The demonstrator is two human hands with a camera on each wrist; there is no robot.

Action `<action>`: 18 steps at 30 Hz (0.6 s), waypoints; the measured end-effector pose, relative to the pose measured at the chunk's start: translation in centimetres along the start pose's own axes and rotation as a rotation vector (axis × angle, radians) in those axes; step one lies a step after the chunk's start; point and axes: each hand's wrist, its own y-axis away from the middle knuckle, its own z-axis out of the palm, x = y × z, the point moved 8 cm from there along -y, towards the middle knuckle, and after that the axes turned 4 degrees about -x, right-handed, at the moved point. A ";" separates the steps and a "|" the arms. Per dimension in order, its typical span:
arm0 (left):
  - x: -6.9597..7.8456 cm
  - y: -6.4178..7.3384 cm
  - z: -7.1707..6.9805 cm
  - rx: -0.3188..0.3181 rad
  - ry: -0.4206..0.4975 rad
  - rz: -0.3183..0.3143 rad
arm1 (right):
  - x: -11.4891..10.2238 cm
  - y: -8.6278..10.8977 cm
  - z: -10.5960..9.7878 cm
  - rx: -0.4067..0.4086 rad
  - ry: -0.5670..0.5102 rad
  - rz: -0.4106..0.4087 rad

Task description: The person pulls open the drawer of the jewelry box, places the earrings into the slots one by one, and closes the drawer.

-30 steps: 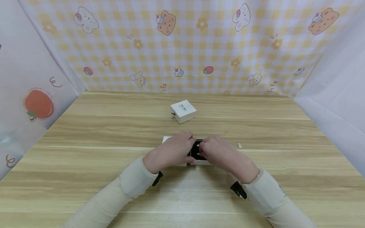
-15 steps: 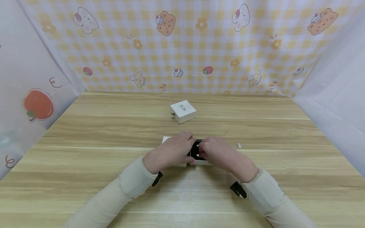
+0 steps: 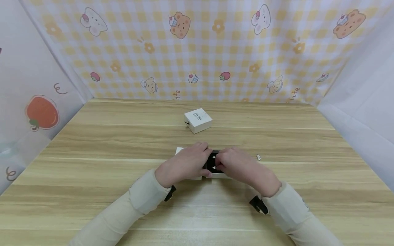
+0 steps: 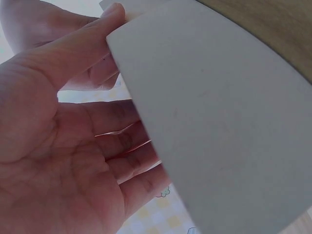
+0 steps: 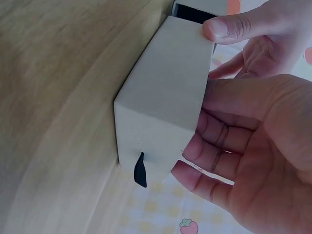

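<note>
A white slide-out jewelry box lies partly pulled open at the table's middle: its sleeve (image 3: 179,149) is on the left, its drawer (image 3: 217,175) with black lining on the right. Across both reaches my left hand (image 3: 186,162), gripping the box with the thumb on the near side and fingers on the far side. My right hand (image 3: 238,164) bends over the drawer, curled fingertips at the lining beside small pale shiny shapes (image 3: 213,167). Whether those fingers pinch anything is hidden. In the right wrist view a black ribbon tab (image 5: 140,170) hangs from the drawer's end.
Behind the hands stands another white box (image 3: 198,120) with black lettering and a dark tab on its left side. A tiny silvery piece (image 3: 259,157) lies on the wooden table (image 3: 123,133) to the right. Patterned cloth (image 3: 203,51) hangs behind the table.
Almost nothing differs. Both hands keep their places at the box, with only slight finger movement of the right hand over the lining.
</note>
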 end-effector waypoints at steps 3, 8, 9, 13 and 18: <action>0.0 0.0 -0.1 0.005 0.004 0.001 | -0.1 0.0 0.0 0.009 0.006 -0.004; 0.0 0.0 0.0 0.000 -0.007 -0.005 | -0.2 -0.1 0.1 0.028 0.039 -0.008; 0.0 -0.1 0.0 -0.003 -0.011 -0.006 | -0.3 -0.1 0.1 0.031 0.051 -0.007; 0.0 -0.1 0.1 -0.008 -0.021 -0.007 | -0.4 -0.2 0.0 0.044 0.092 -0.004; 0.0 -0.1 0.1 0.003 -0.017 -0.001 | -0.5 -0.1 -0.1 0.057 0.097 -0.007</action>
